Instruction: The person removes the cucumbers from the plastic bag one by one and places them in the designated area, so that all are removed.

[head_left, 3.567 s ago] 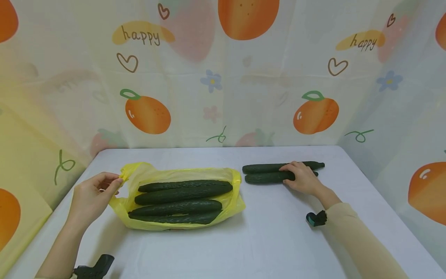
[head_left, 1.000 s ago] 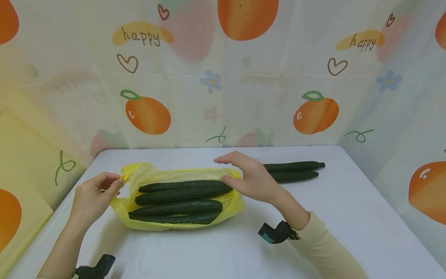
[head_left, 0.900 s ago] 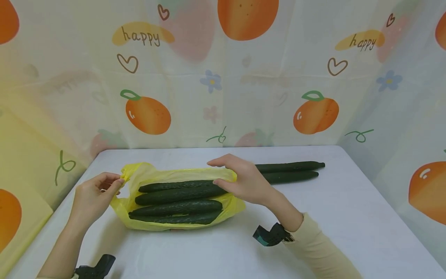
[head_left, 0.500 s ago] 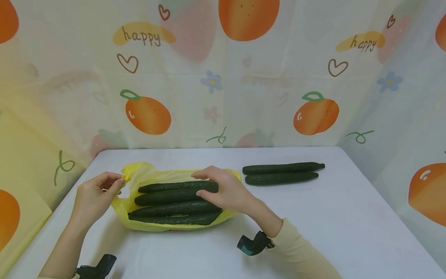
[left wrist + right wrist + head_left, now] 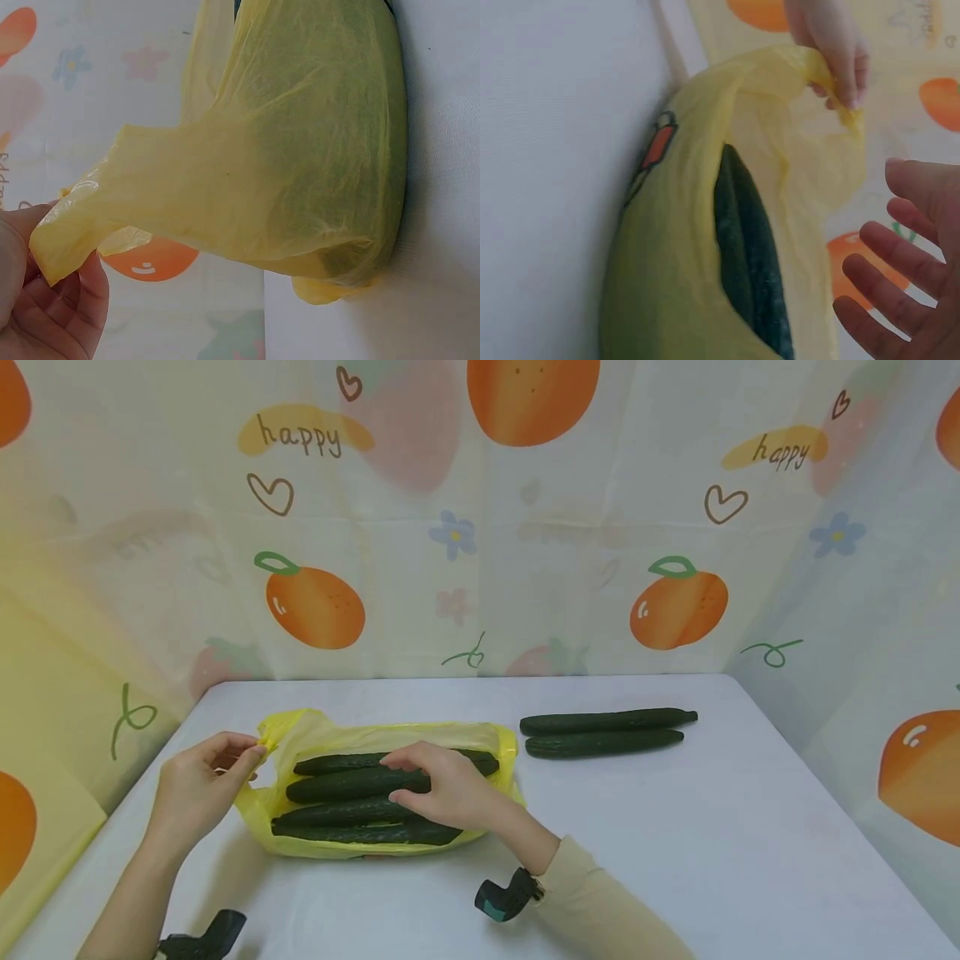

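Bagged cucumbers (image 5: pixel 337 787): four, left of centre in the frame, inside the yellow bag (image 5: pixel 508 756); apparently the part left
Loose cucumbers (image 5: pixel 603 743): two, lying side by side right of centre on the surface (image 5: pixel 420 910); apparently the part done
Progress: partway, it seems, two out and four in
Left hand (image 5: pixel 198 781): pinches the bag's gathered corner, left of the frame
Right hand (image 5: pixel 450 785): grasps nothing, fingers apart and lightly bent, above the bagged cucumbers
Bag material: thin, crinkled plastic, translucent enough for dark green to show through, mouth gaping, with a red-and-black print (image 5: pixel 658 146)
Cucumber shape: long, slim, faintly bumpy, tapered at the ends
Surface texture: smooth, matte, white
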Demonstrator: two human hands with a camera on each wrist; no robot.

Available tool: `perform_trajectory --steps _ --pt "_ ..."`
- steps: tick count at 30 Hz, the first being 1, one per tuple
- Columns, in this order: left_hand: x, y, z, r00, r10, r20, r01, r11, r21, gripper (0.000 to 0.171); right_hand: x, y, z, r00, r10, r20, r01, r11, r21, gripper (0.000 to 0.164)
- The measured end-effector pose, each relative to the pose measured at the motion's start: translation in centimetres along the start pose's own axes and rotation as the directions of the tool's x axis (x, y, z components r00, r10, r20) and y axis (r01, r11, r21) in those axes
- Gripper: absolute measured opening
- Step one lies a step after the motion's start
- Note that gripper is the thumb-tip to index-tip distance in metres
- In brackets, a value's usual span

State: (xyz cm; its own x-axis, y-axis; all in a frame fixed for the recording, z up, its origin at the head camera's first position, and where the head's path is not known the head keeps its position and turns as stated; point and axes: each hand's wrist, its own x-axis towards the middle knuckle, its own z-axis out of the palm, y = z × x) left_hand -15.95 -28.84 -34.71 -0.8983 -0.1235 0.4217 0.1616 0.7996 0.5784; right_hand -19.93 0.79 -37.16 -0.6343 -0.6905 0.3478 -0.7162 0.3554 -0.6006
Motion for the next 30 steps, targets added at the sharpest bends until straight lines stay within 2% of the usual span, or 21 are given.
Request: perform_trajectory --steps 6,12,20,27,30 --pt "0.0 0.0 -0.2 1.0 -0.015 0.002 0.015 1.0 -0.002 0.014 0.2 0.5 1.4 0.998 0.042 0.036 -0.039 0.995 -0.087 0.038" --pt "0.0 -0.1 -0.2 1.0 -0.021 -0.001 0.021 1.0 0.007 0.015 0.2 0.9 2.3 0.994 0.089 0.07 -0.081 0.99 -0.115 0.037" --pt "-0.1 -0.2 -0.3 1.0 -0.023 0.007 0.023 1.0 0.013 0.016 0.2 1.4 2.9 0.988 0.126 0.089 -0.11 0.981 -0.161 0.035" --pt "0.0 -0.3 -0.3 1.0 -0.025 0.008 0.025 1.0 0.016 0.016 0.6 1.2 3.2 0.978 0.157 0.136 -0.116 0.957 -0.267 0.032" --pt "-0.1 -0.3 -0.3 1.0 -0.017 0.007 0.017 1.0 0.011 0.015 0.8 1.1 3.3 0.975 0.174 0.141 -0.129 0.95 -0.283 0.031"
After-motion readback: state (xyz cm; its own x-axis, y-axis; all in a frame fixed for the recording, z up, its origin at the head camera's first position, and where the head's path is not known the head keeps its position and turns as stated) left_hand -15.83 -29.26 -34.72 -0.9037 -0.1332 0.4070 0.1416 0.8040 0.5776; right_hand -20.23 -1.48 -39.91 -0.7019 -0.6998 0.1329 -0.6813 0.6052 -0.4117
